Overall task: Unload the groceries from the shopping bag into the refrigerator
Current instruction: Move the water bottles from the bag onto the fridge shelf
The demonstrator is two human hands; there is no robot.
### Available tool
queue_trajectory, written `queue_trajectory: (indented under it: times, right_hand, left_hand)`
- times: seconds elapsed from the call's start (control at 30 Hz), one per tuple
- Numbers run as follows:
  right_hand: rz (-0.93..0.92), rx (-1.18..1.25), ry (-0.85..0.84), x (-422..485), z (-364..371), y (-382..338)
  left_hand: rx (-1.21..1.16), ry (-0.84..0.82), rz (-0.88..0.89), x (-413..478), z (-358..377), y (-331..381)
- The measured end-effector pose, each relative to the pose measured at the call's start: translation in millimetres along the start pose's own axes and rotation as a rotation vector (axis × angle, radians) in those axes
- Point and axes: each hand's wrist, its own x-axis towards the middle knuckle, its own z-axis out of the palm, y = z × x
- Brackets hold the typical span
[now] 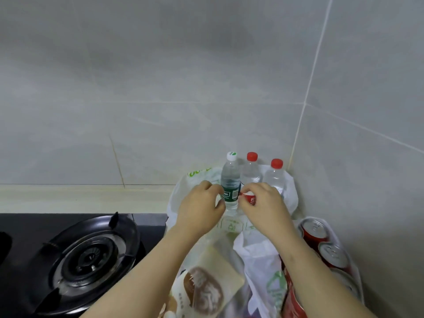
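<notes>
Plastic is what both hands meet. The left hand has its fingers curled against the left side of the green-labelled bottle; I cannot tell whether it grips the bottle or only the film beside it. The right hand pinches the red label of the middle bottle, thumb and fingers curled around it. At one o'clock from the right hand stands a third bottle, touching or just beside the middle one. All three are upright in the open mouth of the white shopping bag, at twelve o'clock from the wrists, tucked into the tiled corner.

At four o'clock, soda cans lie in a second film against the wall. At six o'clock a bread packet lies under the forearms. At eight o'clock is the gas burner, unlit as far as I can see. The refrigerator is out of view.

The bottles are crowded, so lifting one could likely knock a neighbour over. The label grip looks shallow, and the smooth bottle might slip. Loose bag film could snag a rising bottle and drag the bag toward the burner. A forearm could crush the bread.
</notes>
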Motion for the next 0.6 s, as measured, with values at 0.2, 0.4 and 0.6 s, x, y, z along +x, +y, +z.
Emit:
queue_trajectory:
  times: [0.2,0.4,0.6]
  right_hand:
    - [0.050,-0.042,-0.036,53.4,0.0,7.2]
    - [0.076,-0.120,-0.022,97.3,8.4,21.7]
    - [0.035,-0.296,-0.005,135.5,19.5,28.8]
  left_hand:
    - [0.051,-0.059,0.060,62.3,3.5,-7.8]
    - [0.082,-0.085,0.107,116.9,19.9,-11.3]
    - [0.138,-0.132,0.138,146.2,41.7,-18.1]
